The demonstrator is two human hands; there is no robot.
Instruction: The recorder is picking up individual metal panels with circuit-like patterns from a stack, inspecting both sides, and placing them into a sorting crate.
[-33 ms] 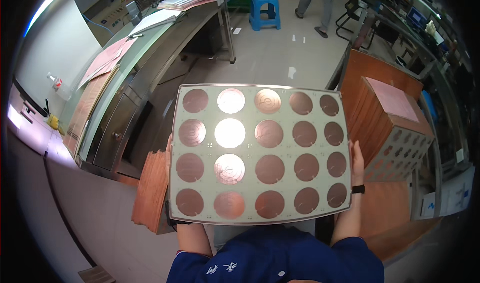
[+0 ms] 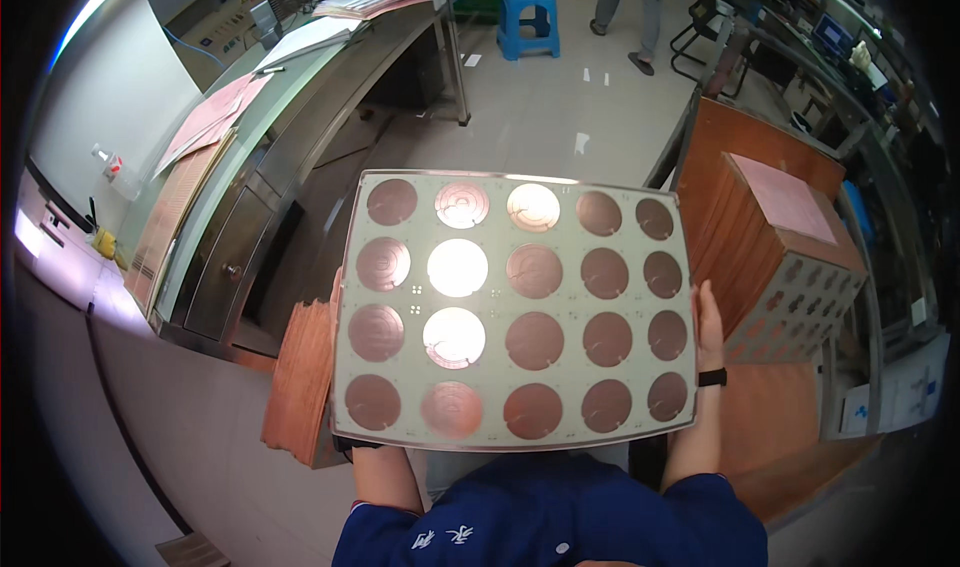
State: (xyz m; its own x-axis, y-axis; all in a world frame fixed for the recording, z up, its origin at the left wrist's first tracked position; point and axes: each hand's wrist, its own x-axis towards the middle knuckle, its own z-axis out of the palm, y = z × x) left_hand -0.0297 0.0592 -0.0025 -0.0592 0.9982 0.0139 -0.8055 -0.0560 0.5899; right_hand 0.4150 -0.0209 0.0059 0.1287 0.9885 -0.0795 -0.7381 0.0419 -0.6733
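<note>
Before my chest I hold a large pale-green circuit board panel (image 2: 498,307) with a thin metallic edge. Rows of round copper-coloured discs cover its face, and light glares white off a few in the second and third columns. Gripping its right edge is my right hand (image 2: 709,319), fingers pointing up, part of it behind the panel. My left hand (image 2: 337,285) supports the left edge and is almost wholly hidden behind the board; only a sliver shows. Dark bands circle both wrists.
At right stands a stack of copper-edged panels (image 2: 780,257) topped by a pink sheet (image 2: 785,195). Another copper-coloured stack (image 2: 299,382) is at lower left. A long bench (image 2: 300,92) bears papers. Farther off are a blue stool (image 2: 528,22) and a person's legs (image 2: 650,17).
The panel has shifted slightly left and tilted a little. The bright glare has weakened on the top disc of the second column and grown on the third one down.
</note>
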